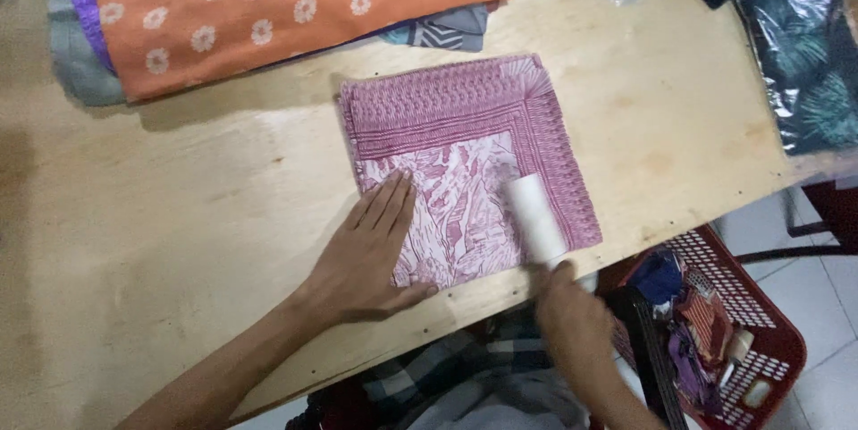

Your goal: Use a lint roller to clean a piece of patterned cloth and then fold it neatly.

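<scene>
Seen from the head camera, a folded pink patterned cloth (465, 162) lies on the wooden counter (179, 215), near its front edge. The left hand (371, 256) rests flat and open on the cloth's lower left corner, fingers spread, gripping nothing. The right hand (572, 318) has its grip closed around the handle of a white lint roller (534, 215), whose roll lies on the cloth's right part. Behind the cloth sits an orange flowered fabric (295, 1). To the cloth's lower right stands a red basket (760, 305).
</scene>
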